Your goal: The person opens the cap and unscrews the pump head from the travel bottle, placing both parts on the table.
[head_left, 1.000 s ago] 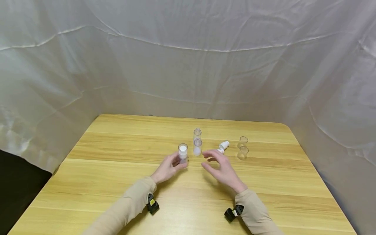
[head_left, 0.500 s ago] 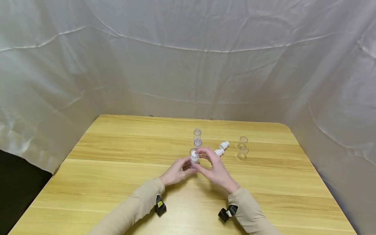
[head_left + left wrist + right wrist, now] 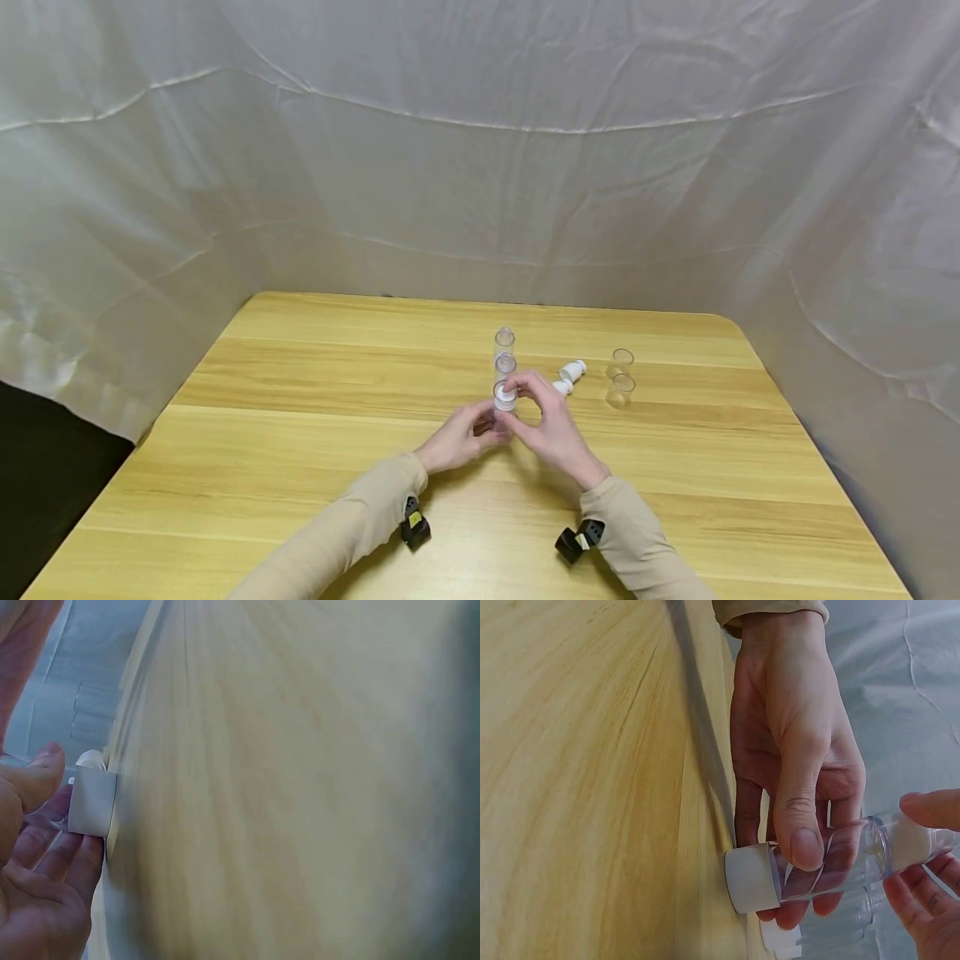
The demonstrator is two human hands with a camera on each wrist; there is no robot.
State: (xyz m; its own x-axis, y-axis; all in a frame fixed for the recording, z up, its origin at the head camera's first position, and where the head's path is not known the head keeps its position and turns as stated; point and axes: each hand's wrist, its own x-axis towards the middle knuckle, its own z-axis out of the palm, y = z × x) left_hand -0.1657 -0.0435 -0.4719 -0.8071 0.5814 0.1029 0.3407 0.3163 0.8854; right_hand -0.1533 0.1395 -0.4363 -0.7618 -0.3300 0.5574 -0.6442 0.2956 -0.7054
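A slim clear bottle (image 3: 832, 862) stands upright in front of me, with a white base (image 3: 751, 877) and a white collar (image 3: 911, 841) near its top. Curled around its body is my left hand (image 3: 461, 437); in the right wrist view the thumb lies across the clear wall just above the base. My right hand (image 3: 553, 425) pinches the upper end between thumb and fingers, at the collar. Right behind this bottle, two similar clear bottles stand in a row, the nearer bottle (image 3: 506, 367) and the farther bottle (image 3: 504, 340).
Two white pump tops lie to the right of the row, the farther pump top (image 3: 573, 370) and the nearer pump top (image 3: 562, 387). Beyond them are two clear caps, the far cap (image 3: 621, 362) and the near cap (image 3: 620, 390). A grey curtain (image 3: 480, 208) hangs behind the wooden table (image 3: 300, 375).
My left hand has carried the bottle rightward to the front of the row. My right hand, apart from it a second ago, has come in and taken hold of its upper end.
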